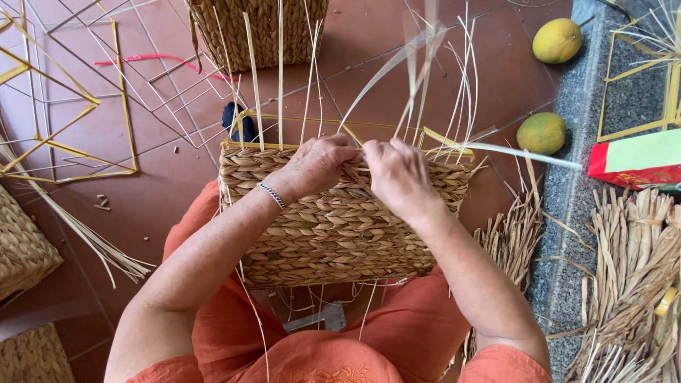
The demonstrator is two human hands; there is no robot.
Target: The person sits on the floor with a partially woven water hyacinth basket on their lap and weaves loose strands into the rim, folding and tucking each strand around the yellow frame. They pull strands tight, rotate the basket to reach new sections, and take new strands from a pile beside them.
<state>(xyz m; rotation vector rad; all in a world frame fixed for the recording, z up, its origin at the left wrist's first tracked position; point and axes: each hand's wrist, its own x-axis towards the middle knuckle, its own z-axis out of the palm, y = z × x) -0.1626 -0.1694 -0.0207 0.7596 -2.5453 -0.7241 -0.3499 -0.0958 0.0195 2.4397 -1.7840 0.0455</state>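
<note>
Resting across your lap, the half-woven basket [333, 220] runs left to right with its rim away from you, where your left hand [316, 164] and right hand [399, 177] both pinch a braided strand [357, 172].

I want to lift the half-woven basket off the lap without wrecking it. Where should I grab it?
Probably grip the half-woven basket by its two short woven side walls, coming in from left and right. The top edge bristles with loose upright strands, and both the left hand and right hand work there.
</note>
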